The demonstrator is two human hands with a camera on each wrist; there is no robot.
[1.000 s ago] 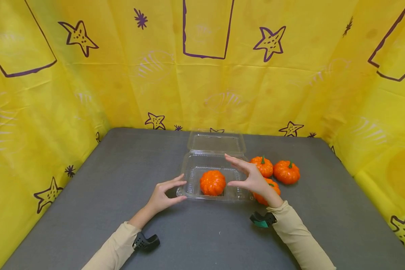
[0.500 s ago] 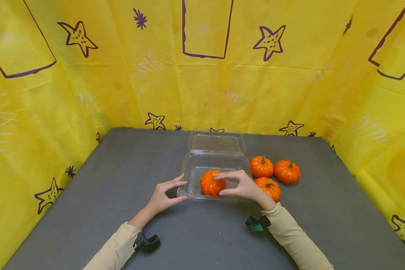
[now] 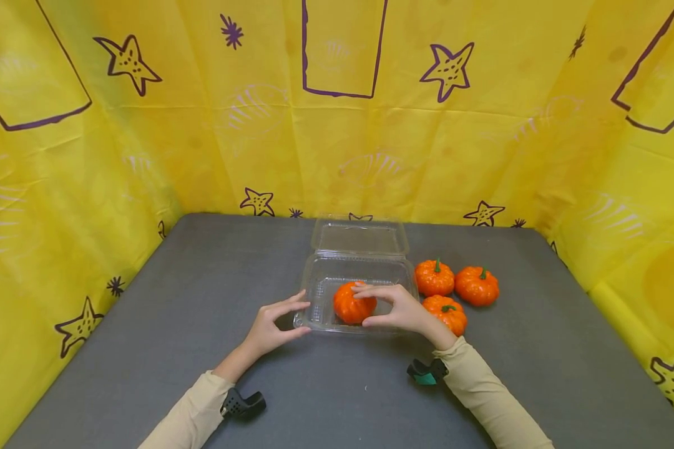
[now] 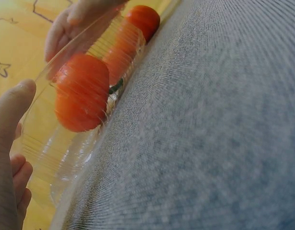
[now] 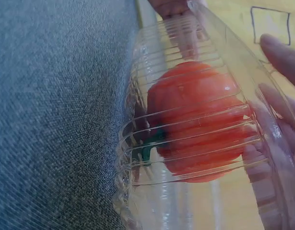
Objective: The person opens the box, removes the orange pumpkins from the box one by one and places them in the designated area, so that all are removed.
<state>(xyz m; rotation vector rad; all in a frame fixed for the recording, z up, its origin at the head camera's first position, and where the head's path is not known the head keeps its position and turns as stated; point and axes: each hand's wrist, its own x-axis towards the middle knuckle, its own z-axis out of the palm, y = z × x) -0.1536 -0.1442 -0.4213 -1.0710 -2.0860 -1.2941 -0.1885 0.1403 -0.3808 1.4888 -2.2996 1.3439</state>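
A small orange pumpkin (image 3: 348,304) lies inside a clear plastic clamshell box (image 3: 320,284), its green stem (image 5: 148,148) turned downward. On the pumpkin's right side, my right hand (image 3: 401,310) has its fingers by the upper surface, touching or very close. In the right wrist view the right thumb (image 5: 281,57) stands apart from the fruit. My left hand (image 3: 272,324) touches the box's near left corner with thumb and fingertips spread along the edge. Seen from the left wrist, the left thumb (image 4: 22,96) meets the rim; the box wall blurs the pumpkin (image 4: 82,93).
The box lid (image 3: 359,238) lies folded back toward the yellow curtain (image 3: 337,137). To the right of the box sit other pumpkins: one at the back (image 3: 435,278), one farther right (image 3: 476,287) and one nearer (image 3: 448,315). All rest on the grey table (image 3: 337,393).
My right hand has moved left and down onto the pumpkin's right side, with its fingers drawing nearer together. The pumpkin has tilted slightly. My left hand stays put.
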